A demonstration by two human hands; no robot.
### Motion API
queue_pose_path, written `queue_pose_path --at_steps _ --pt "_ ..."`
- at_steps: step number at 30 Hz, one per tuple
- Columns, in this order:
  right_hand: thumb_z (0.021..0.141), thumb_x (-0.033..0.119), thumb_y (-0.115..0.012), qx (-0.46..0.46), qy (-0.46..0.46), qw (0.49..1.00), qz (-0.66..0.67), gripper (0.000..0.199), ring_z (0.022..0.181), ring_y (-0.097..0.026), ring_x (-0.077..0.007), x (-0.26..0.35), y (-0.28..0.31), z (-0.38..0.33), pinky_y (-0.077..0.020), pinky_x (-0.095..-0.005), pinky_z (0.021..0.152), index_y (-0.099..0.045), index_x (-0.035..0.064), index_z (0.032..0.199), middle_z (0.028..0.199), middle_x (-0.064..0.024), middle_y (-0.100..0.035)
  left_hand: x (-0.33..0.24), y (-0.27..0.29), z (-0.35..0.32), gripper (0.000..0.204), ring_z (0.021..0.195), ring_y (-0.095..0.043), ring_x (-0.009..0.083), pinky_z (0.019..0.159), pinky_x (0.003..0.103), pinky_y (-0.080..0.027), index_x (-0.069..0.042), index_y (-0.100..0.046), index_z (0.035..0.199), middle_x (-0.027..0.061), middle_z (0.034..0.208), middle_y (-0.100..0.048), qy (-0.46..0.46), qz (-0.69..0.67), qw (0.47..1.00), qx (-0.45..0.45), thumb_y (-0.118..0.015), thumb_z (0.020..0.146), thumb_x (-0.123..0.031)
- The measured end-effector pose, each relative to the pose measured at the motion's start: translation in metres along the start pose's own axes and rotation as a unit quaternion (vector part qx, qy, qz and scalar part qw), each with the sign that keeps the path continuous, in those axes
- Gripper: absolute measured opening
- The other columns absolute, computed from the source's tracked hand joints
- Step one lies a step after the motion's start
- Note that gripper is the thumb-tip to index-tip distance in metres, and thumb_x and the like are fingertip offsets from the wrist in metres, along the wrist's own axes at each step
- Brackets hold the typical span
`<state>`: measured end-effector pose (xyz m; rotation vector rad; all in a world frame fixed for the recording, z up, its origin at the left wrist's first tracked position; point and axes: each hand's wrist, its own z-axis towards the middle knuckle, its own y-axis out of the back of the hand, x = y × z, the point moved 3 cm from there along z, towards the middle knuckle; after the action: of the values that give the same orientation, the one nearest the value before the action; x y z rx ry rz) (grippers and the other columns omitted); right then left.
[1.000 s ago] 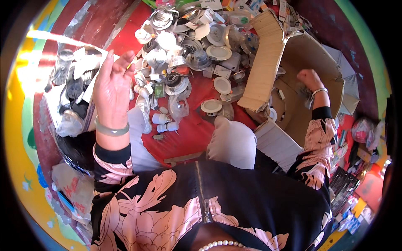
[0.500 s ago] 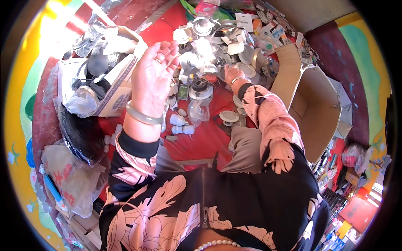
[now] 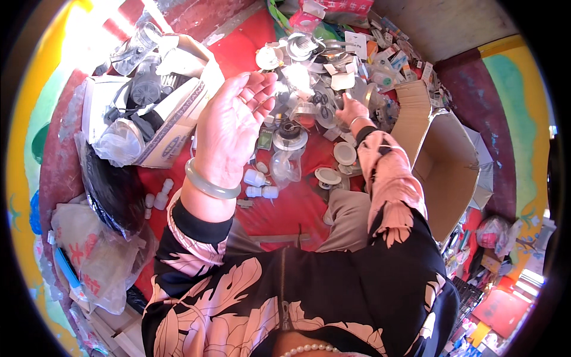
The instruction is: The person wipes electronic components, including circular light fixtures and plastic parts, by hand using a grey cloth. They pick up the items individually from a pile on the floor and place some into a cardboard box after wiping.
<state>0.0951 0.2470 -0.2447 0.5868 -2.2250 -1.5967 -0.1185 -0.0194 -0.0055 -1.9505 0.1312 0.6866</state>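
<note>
My left hand [image 3: 231, 128] is raised, palm up, over the left side of a heap of lamp parts. Its fingers are loosely bent and apart, and I see nothing in the palm. My right hand [image 3: 353, 113] reaches into the heap's right side, beside a folded white card [image 3: 342, 81] and clear plastic pieces. Its fingertips are partly hidden, so any grip is unclear. Between the hands lie a black cable coil [image 3: 322, 105], a round lamp fitting [image 3: 289, 138] and a clear plastic bag [image 3: 286, 166]. White round discs [image 3: 345, 153] lie below my right hand.
An open carton [image 3: 172, 134] of black devices stands left, above a black plastic bag [image 3: 107, 184]. An open cardboard box [image 3: 446, 172] stands right, with small packages [image 3: 404, 62] behind it. White bulbs [image 3: 262, 191] lie on the red sheet [image 3: 291, 217] near my knees.
The view has shifted a little. My left hand's fingers are more bent. My right hand remains in the heap's right side, and a white disc below it is more exposed.
</note>
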Motion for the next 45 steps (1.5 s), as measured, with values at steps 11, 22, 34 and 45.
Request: queue_pose_path --at_steps 11,22,34,45 --pt "0.078 0.032 -0.07 0.138 0.023 0.478 0.867 0.04 0.066 -0.061 -0.0176 0.019 0.157 -0.169 -0.0535 -0.03 0.062 -0.058 0.0043 0.104 0.083 -0.0056 -0.062 0.044 -0.018 0.01 0.032 0.1 -0.055 0.0169 0.088 0.031 -0.04 -0.005 -0.058 0.104 0.0076 0.103 -0.062 0.018 0.102 0.993 0.064 -0.057 0.089 -0.033" --pt "0.09 0.035 -0.056 0.133 0.069 0.391 0.908 0.041 0.071 -0.065 -0.0188 0.111 0.172 -0.232 -0.0541 -0.029 0.061 -0.054 0.0019 0.114 0.089 -0.0112 -0.066 0.055 -0.055 -0.026 0.087 0.115 -0.048 0.0171 0.097 0.032 -0.038 -0.006 -0.033 0.139 0.0065 0.128 -0.049 -0.004 0.2 0.931 0.306 -0.069 0.075 -0.054" --pt "0.087 0.032 -0.057 0.002 -0.028 0.856 0.515 0.039 0.085 -0.065 -0.0235 -0.021 0.06 -0.092 -0.0509 -0.0351 0.076 -0.062 -0.0019 0.106 0.098 -0.0132 -0.066 -0.009 -0.001 0.024 0.04 0.111 -0.05 0.0266 0.093 0.037 -0.041 0.002 -0.049 0.11 0.0162 0.116 -0.053 -0.084 -0.015 0.996 -0.028 -0.058 0.084 -0.028" --pt "0.08 0.034 -0.052 0.195 -0.145 0.954 0.174 0.047 0.114 -0.052 -0.0375 -0.008 -0.205 -0.08 -0.043 -0.0419 0.094 -0.059 0.0053 0.116 0.12 -0.0231 -0.056 -0.01 0.001 0.015 0.034 0.116 -0.049 0.0268 0.096 0.036 -0.039 0.003 -0.054 0.106 0.0178 0.119 -0.054 -0.031 0.001 1.0 -0.003 -0.054 0.087 -0.024"
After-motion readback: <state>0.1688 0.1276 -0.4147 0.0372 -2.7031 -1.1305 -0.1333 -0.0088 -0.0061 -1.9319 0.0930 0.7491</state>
